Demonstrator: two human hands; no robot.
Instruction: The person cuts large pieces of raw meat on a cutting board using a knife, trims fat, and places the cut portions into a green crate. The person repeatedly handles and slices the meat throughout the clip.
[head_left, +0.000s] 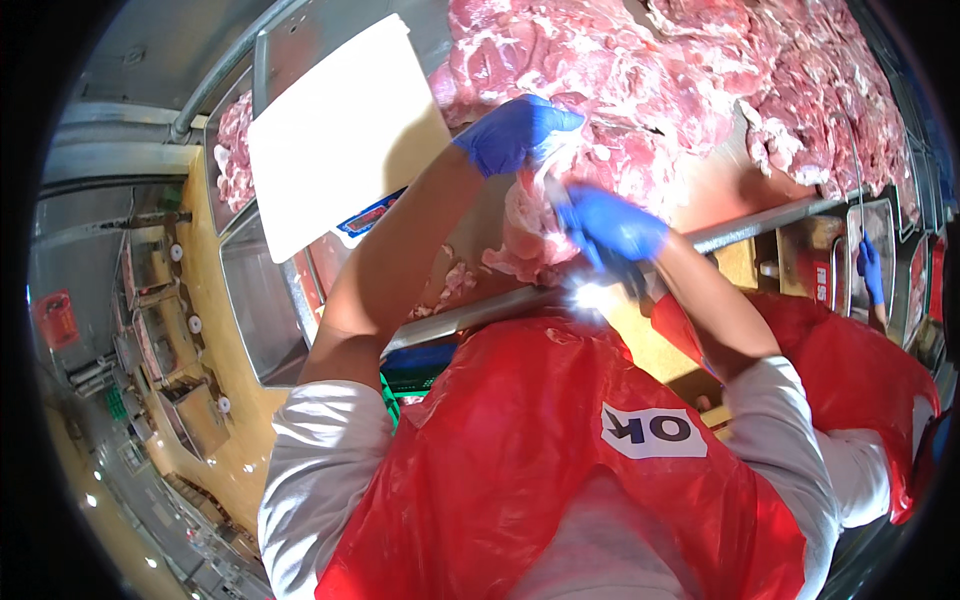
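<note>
A tan floor is stretching off well left of the fingers, w/ a grey steel table running beneath both hands. A big heap of raw pink meat, streaked w/ white fat, is covering the table just beyond the fingers & out to their right. The L hand, in a thin blue glove, is pressing its fingers together, pinching the upper part of a loose pink & white piece of meat; that piece is hanging down below the L fingers & lying on the table, just L of the R fingers. The R hand, in a matching blue glove, is curling its fingers round a slim greyish tool, its tip near the meat; motion's blurring it, so can't tell the exact kind. Small pink scraps are lying below the L fingers, nearer the wearer. A white rectangular board is lying L of the L fingers, w/ a grey steel tub sitting further out, lower L. Well R of the R fingers, a co-worker in a red apron is holding a blue-gloved hand near the table.
</note>
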